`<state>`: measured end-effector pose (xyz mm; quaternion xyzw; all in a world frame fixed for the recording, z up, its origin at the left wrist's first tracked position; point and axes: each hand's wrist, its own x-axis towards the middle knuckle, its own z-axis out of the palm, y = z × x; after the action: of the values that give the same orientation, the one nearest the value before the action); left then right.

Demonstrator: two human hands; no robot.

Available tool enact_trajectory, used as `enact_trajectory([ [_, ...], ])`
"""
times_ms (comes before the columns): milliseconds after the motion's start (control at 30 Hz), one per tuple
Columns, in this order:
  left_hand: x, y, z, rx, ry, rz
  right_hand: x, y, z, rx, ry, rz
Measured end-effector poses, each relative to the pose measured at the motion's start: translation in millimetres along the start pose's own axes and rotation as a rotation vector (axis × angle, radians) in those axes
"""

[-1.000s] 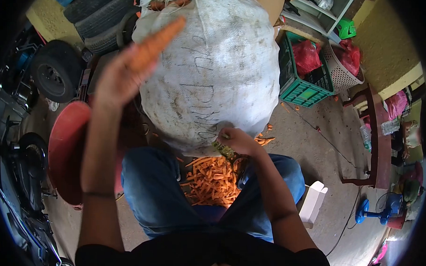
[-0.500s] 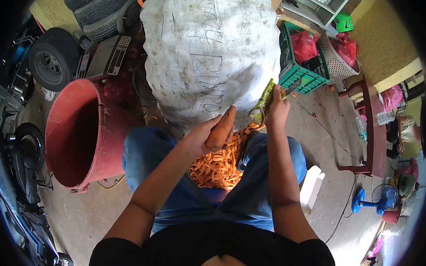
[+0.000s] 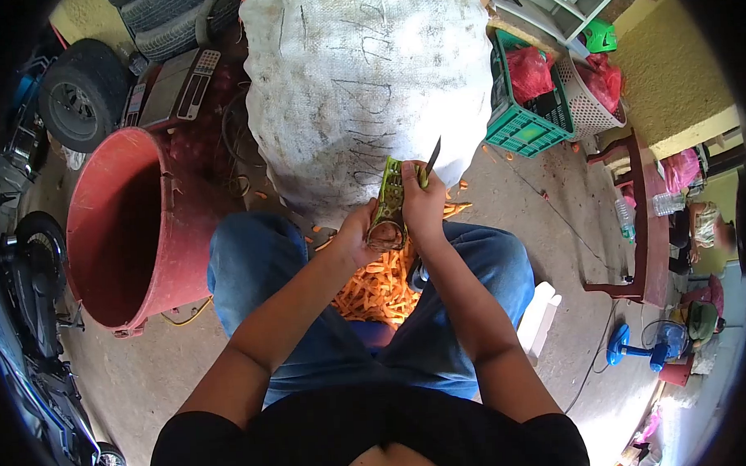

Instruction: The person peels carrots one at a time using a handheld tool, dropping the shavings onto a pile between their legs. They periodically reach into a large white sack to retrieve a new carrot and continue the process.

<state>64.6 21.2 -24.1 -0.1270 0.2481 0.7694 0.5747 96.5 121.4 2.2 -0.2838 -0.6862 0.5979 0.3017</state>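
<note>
A carrot (image 3: 384,237) is gripped by the left hand (image 3: 359,234) beneath a peeler (image 3: 392,190) clasped by the right hand (image 3: 422,208); a red bag (image 3: 529,73) is held in a crate (image 3: 532,137).

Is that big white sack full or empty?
It looks full, not empty: the large, rounded white woven sack bulges out at both sides. What's inside is hidden.

The concrete floor (image 3: 164,380) carries a red tub (image 3: 186,239), a white box (image 3: 538,322) and (loosely scattered) orange scraps (image 3: 457,208).
</note>
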Motion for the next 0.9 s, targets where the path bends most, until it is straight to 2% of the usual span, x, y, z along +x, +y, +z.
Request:
enact_trajectory([
  [100,1,0,-3,0.018,0.063,0.001,-1,-2,2,-0.123,0.013,-0.056],
  [167,2,2,-9,0.077,-0.068,-0.024,0,-2,2,-0.212,0.015,-0.101],
  [200,0,3,-10,0.076,-0.065,-0.021,4,1,-1,-0.307,0.055,-0.142],
  [233,-4,3,-9,0.207,-0.12,-0.12,12,3,-5,-0.4,0.097,-0.187],
  [267,-10,3,-5,0.338,-0.177,-0.219,28,6,-14,-0.376,0.209,-0.159],
  [300,-29,4,16,0.407,-0.147,-0.237,49,13,-29,-0.32,0.317,-0.053],
  [333,-31,3,21,0.407,-0.148,-0.243,63,10,-44,-0.348,0.44,-0.119],
  [367,-32,3,24,0.422,-0.078,-0.226,75,10,-58,-0.35,0.525,0.009],
  [400,-32,3,24,0.436,-0.009,-0.208,84,14,-66,-0.113,0.559,-0.004],
  [467,-21,13,10,0.407,-0.044,-0.165,78,8,-65,-0.05,0.508,-0.053],
  [533,5,12,-27,0.139,-0.281,-0.209,53,2,-44,0.053,0.346,0.019],
  [567,9,9,-30,0.148,-0.223,-0.164,34,-16,-30,-0.058,0.29,0.108],
  [600,7,7,-21,0.15,-0.222,-0.166,21,-12,-21,-0.031,0.164,0.011],
  [667,-2,4,8,0.092,0.079,-0.039,0,-18,-6,-0.241,0.056,-0.13],
  [700,-8,5,12,0.092,0.08,-0.042,-6,-15,1,-0.186,0.013,-0.23],
  [800,-19,9,12,0.258,0.04,-0.03,-4,-11,1,-0.32,0.004,-0.233],
  [867,-21,11,10,0.649,0.022,-0.172,20,-3,-11,-0.39,0.146,-0.294],
  [900,-22,10,9,0.649,0.02,-0.173,39,2,-24,-0.37,0.229,-0.23],
])
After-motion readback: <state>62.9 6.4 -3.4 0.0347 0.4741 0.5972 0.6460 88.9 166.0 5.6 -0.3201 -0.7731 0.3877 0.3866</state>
